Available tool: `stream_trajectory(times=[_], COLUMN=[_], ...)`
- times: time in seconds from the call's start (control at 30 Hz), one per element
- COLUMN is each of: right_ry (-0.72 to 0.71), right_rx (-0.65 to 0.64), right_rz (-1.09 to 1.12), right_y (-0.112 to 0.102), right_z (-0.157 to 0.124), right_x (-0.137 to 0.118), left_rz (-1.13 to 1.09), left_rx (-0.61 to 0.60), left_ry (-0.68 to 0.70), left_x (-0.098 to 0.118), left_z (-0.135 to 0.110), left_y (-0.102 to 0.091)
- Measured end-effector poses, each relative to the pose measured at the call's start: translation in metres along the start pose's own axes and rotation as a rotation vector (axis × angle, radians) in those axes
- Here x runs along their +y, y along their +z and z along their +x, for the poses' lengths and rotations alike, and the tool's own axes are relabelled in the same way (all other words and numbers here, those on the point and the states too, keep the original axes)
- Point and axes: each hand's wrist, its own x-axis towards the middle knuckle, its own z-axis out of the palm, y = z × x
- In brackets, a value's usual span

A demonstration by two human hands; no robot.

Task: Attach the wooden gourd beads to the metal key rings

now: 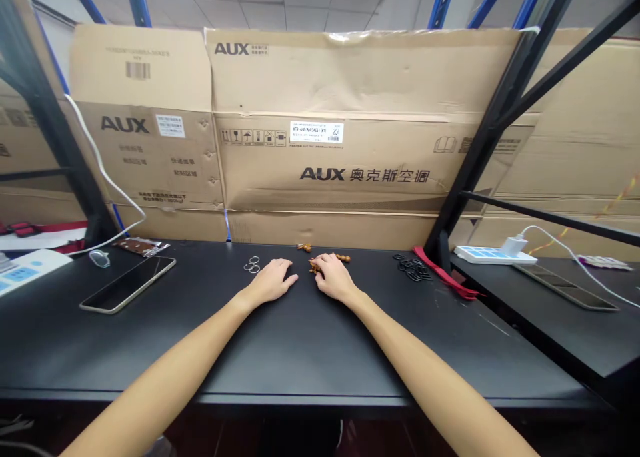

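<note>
The right hand (333, 277) lay over amber-brown beads (345, 258) near the black desktop's (300, 350) far edge; whether it gripped any, I could not tell. Their exposed row ran sideways, its end pointing right. The left hand (273, 280), thumb spread wide, rested beside metal rings (253, 265). Open room stretched between the forearms toward the near edge.

A black workbench (310, 357), cardboard partition (380, 77) and blue metal posts (443, 2) suggest a workshop.
</note>
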Motion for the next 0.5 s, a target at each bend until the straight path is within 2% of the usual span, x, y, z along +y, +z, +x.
stream_trajectory(times=[0.13, 0.3, 0.5], right_ry=[0.077, 0.184, 0.120], right_rx=[0.049, 0.042, 0.083], right_rz=[-0.031, -0.096, -0.131], right_y=[-0.0010, -0.0033, -0.0034], right_z=[-0.0003, -0.0014, -0.0010], right_x=[-0.0002, 0.0013, -0.0011], left_rz=[-0.011, -0.001, 0.017], left_rx=[0.027, 0.020, 0.023], left_ry=[-0.003, -0.026, -0.013], left_x=[0.0027, 0.0027, -0.0032], left_z=[-0.0005, -0.0003, 0.0043], left_y=[-0.0020, -0.0020, -0.0008])
